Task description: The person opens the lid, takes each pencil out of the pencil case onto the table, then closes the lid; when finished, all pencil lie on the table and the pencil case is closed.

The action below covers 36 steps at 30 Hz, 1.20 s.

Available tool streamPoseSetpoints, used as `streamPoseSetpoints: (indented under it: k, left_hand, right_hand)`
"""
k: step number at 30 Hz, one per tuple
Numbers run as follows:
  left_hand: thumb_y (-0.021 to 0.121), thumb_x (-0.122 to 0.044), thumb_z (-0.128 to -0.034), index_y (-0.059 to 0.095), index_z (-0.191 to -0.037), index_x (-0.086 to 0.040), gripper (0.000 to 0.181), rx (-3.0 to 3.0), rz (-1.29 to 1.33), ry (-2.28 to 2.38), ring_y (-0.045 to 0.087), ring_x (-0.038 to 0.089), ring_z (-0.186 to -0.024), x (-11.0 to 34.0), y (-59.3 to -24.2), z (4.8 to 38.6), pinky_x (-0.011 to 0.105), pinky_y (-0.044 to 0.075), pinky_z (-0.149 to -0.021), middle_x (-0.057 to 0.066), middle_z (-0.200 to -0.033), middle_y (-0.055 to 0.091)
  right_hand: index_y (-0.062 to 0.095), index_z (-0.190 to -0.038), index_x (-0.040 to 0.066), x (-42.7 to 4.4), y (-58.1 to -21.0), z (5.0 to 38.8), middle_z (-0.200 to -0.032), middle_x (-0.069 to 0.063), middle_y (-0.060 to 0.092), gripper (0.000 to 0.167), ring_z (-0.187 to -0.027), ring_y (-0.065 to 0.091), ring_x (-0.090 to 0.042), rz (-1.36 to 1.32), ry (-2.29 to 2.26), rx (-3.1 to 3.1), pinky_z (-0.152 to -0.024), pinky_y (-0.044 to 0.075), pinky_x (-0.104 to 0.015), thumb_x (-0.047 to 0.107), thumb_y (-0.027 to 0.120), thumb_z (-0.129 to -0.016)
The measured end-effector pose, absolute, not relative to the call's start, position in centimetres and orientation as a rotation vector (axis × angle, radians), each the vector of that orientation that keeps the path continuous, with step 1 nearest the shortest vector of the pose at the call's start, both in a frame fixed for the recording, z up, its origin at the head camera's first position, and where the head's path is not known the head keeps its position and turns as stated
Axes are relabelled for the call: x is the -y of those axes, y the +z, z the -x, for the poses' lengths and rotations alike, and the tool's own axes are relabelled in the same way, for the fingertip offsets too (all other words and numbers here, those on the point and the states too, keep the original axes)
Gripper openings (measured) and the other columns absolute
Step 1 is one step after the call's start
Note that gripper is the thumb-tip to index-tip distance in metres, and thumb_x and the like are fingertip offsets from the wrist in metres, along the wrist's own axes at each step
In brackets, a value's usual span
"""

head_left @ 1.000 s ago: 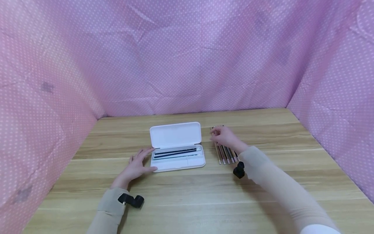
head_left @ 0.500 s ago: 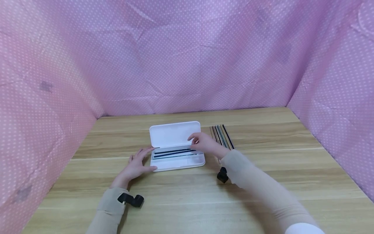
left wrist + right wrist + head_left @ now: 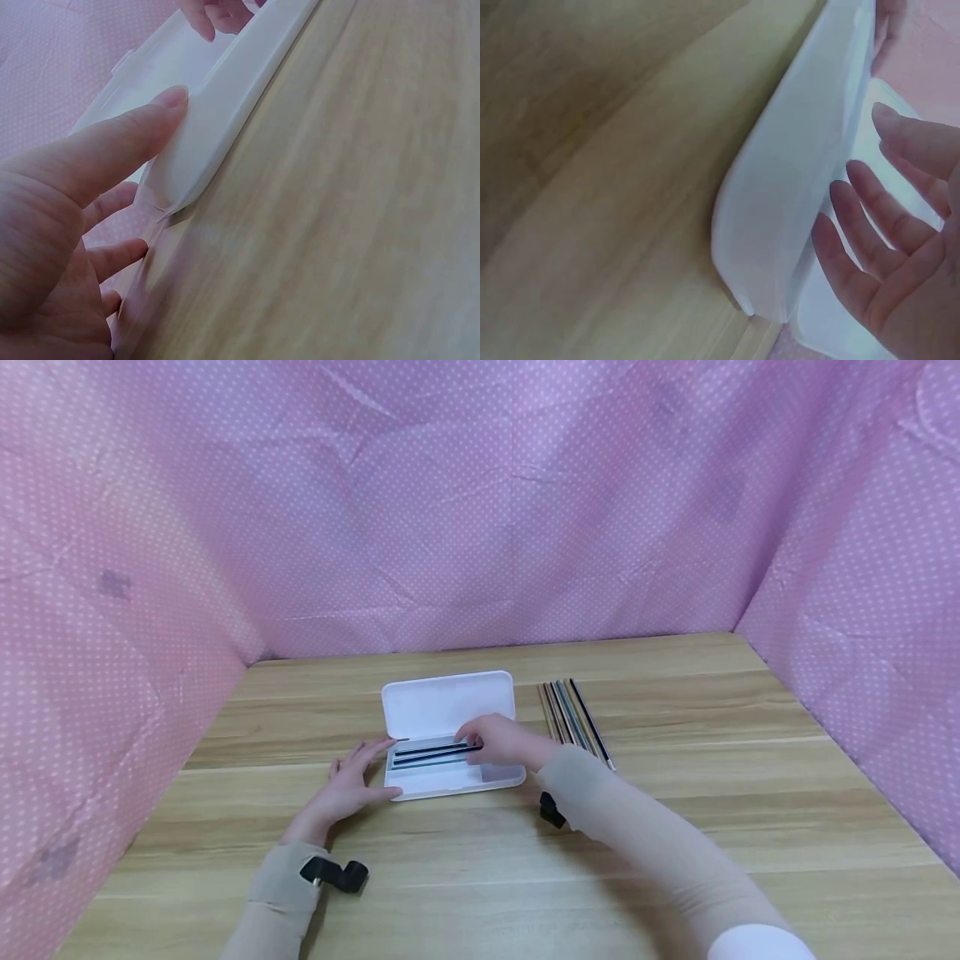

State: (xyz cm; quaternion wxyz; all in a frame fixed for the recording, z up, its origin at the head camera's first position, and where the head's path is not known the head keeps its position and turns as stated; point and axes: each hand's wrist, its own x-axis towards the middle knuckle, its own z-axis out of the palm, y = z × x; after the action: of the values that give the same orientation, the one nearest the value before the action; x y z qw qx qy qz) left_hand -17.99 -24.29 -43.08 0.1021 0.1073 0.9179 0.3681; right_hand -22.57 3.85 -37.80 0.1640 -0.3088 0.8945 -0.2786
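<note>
A white pencil case lies open on the table, its lid tilted back. Several dark and greenish pencils lie lengthwise inside it. My left hand rests at the case's left end, thumb on the front rim and another finger by the hinge corner; the left wrist view shows that thumb on the rim. Over the right part of the case is my right hand, covering the pencils' right ends. In the right wrist view its fingers are loosely bent and apart, with nothing visible between them.
Several more pencils lie side by side on the wooden table, to the right of the case and partly behind my right forearm. A pink dotted cloth hangs around the back and sides.
My right hand has moved left from the loose pencils, past the case's right end, to over the pencils inside. The left hand has stayed at the case.
</note>
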Motion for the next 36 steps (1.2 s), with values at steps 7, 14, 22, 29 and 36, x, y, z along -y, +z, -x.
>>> streamPoseSetpoints:
  k: [7,14,22,29,36]
  left_hand:
    - [0.077,-0.039,-0.0760,0.035,-0.145,-0.018,0.084,-2.716,-0.321,1.085,0.001,0.044,-0.144,24.28,-43.05,17.96,0.067,-0.012,-0.106,0.015,-0.155,0.025]
    - [0.077,-0.038,-0.0761,0.035,-0.145,-0.018,0.084,-2.710,-0.329,1.095,0.002,0.044,-0.143,24.23,-43.05,17.91,0.067,-0.012,-0.106,0.016,-0.155,0.025]
    - [0.077,-0.035,-0.0771,0.035,-0.146,-0.014,0.083,-2.729,-0.354,1.092,0.002,0.046,-0.142,24.24,-42.95,17.89,0.068,-0.012,-0.105,0.018,-0.154,0.025]
    - [0.077,-0.035,-0.0769,0.036,-0.145,-0.015,0.082,-2.728,-0.354,1.098,0.002,0.046,-0.142,24.24,-42.89,17.86,0.069,-0.011,-0.104,0.018,-0.154,0.025]
    - [0.077,-0.037,-0.0763,0.035,-0.145,-0.016,0.084,-2.717,-0.336,1.099,0.002,0.045,-0.143,24.27,-43.03,17.93,0.068,-0.012,-0.105,0.016,-0.154,0.026]
  right_hand:
    - [0.065,-0.117,0.007,-3.28,-38.03,22.60,-0.102,-0.006,0.066,0.032,-0.092,0.057,-0.016,0.905,-0.681,-2.563,-0.089,0.048,-0.032,0.007,0.069,-0.085]
    - [0.070,-0.112,0.008,-3.19,-38.18,22.79,-0.098,-0.003,0.069,0.026,-0.089,0.059,-0.013,0.856,-0.695,-2.529,-0.085,0.050,-0.028,0.004,0.067,-0.086]
    - [0.069,-0.112,0.007,-3.06,-38.38,23.00,-0.100,-0.005,0.069,0.026,-0.091,0.059,-0.013,0.917,-0.675,-2.498,-0.086,0.050,-0.027,0.001,0.064,-0.087]
    - [0.069,-0.112,0.006,-3.11,-38.52,23.22,-0.096,-0.004,0.068,0.027,-0.087,0.058,-0.011,0.951,-0.683,-2.493,-0.081,0.049,-0.023,-0.001,0.064,-0.087]
    - [0.071,-0.108,0.008,-3.16,-38.52,23.46,-0.087,-0.004,0.065,0.024,-0.078,0.051,-0.008,0.956,-0.699,-2.490,-0.073,0.046,-0.020,0.000,0.066,-0.085]
